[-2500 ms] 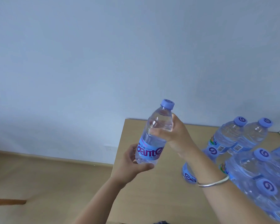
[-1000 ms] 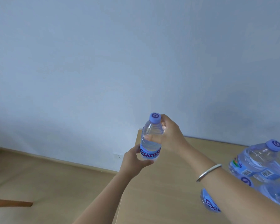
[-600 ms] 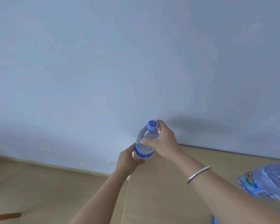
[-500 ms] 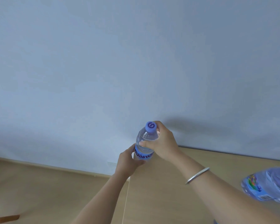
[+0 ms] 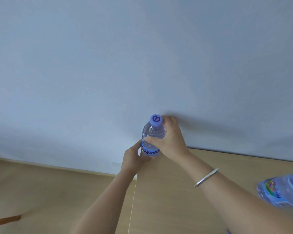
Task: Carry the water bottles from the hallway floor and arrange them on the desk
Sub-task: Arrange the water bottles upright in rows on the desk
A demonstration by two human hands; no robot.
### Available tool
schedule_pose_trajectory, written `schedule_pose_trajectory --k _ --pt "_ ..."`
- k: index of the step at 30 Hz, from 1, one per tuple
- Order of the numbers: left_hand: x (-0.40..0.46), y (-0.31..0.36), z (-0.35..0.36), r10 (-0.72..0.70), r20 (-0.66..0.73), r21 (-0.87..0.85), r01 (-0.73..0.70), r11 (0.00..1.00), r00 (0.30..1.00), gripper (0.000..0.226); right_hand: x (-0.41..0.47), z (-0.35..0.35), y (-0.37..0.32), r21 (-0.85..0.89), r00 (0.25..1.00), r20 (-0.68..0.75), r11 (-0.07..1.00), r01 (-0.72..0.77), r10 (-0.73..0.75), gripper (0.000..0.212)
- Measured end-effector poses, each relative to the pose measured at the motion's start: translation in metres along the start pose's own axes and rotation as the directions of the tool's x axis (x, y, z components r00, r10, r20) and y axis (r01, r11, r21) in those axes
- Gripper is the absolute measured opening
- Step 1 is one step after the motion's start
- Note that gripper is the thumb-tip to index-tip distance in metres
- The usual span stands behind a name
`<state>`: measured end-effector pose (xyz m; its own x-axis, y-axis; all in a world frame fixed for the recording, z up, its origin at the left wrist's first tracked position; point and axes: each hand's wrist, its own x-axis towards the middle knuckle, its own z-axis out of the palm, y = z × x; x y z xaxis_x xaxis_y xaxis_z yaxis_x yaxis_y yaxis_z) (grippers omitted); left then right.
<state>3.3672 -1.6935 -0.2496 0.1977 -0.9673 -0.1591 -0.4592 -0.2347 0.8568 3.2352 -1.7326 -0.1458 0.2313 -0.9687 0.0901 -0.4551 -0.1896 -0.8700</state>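
A water bottle (image 5: 153,137) with a blue cap (image 5: 156,120) stands upright at the far left corner of the table (image 5: 176,200), close to the pale wall (image 5: 142,56). The right hand (image 5: 169,141) has its grip round the upper body, the left hand (image 5: 134,160) round the labelled lower part. A silver bangle (image 5: 205,177) circles the right wrist. Another bottle (image 5: 281,191), blurred, lies at the right edge. Wooden floor (image 5: 49,191) shows on the left.

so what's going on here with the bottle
A person holds a water bottle upright in both hands at the far left corner of the desk, by the wall. The right hand grips its upper body, the left hand its base. Whether it touches the desk cannot be told. Another bottle lies at the right edge.
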Motion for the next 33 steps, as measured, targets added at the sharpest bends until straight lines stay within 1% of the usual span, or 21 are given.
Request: schedule_pose_trajectory --k 2,5,9,12,15,18,20,22,24,27,30,33 --pt "-0.002 0.000 0.001 -0.008 -0.010 0.013 0.008 1.000 1.000 0.045 -0.002 0.002 0.001 -0.001 1.000 0.001 1.000 0.004 -0.004 0.055" --pt "-0.005 0.003 0.002 -0.038 0.015 0.033 0.038 0.999 0.999 0.045 -0.004 0.001 -0.002 -0.021 1.000 0.017 1.000 -0.009 0.010 0.052" --pt "-0.010 0.012 0.000 -0.073 0.028 0.097 0.070 0.993 0.997 0.042 -0.009 -0.008 -0.012 -0.047 0.996 0.071 0.998 -0.045 0.049 0.064" --pt "-0.020 0.014 -0.001 -0.132 0.067 0.157 0.120 0.980 0.989 0.052 -0.017 -0.019 -0.020 -0.098 0.978 0.149 0.987 -0.130 0.144 0.072" --pt "-0.037 0.015 -0.001 -0.168 0.085 0.194 0.149 0.970 0.982 0.058 -0.034 -0.036 -0.022 -0.176 0.954 0.174 0.961 -0.214 0.244 0.068" --pt "-0.057 0.021 0.000 -0.194 0.077 0.256 0.168 0.952 0.978 0.061 -0.056 -0.056 -0.027 -0.194 0.951 0.153 0.952 -0.237 0.268 0.057" --pt "-0.070 0.026 0.002 -0.205 0.095 0.292 0.170 0.941 0.974 0.074 -0.071 -0.071 -0.030 -0.218 0.949 0.150 0.946 -0.241 0.276 0.053" --pt "-0.085 0.034 0.008 -0.195 0.131 0.303 0.148 0.941 0.972 0.081 -0.086 -0.089 -0.033 -0.233 0.950 0.128 0.940 -0.249 0.283 0.049" --pt "-0.102 0.043 0.021 -0.174 0.203 0.299 0.108 0.948 0.964 0.079 -0.103 -0.110 -0.034 -0.235 0.952 0.090 0.935 -0.265 0.293 0.045" --pt "-0.128 0.053 0.048 -0.131 0.337 0.306 0.024 0.952 0.932 0.071 -0.130 -0.143 -0.029 -0.210 0.945 0.038 0.927 -0.310 0.324 0.037" --pt "-0.150 0.062 0.074 -0.091 0.434 0.337 -0.067 0.939 0.896 0.068 -0.160 -0.175 -0.018 -0.183 0.934 -0.027 0.917 -0.355 0.356 0.038" --pt "-0.165 0.068 0.092 -0.072 0.493 0.369 -0.133 0.920 0.867 0.068 -0.195 -0.197 -0.006 -0.125 0.905 -0.101 0.897 -0.423 0.413 0.040"
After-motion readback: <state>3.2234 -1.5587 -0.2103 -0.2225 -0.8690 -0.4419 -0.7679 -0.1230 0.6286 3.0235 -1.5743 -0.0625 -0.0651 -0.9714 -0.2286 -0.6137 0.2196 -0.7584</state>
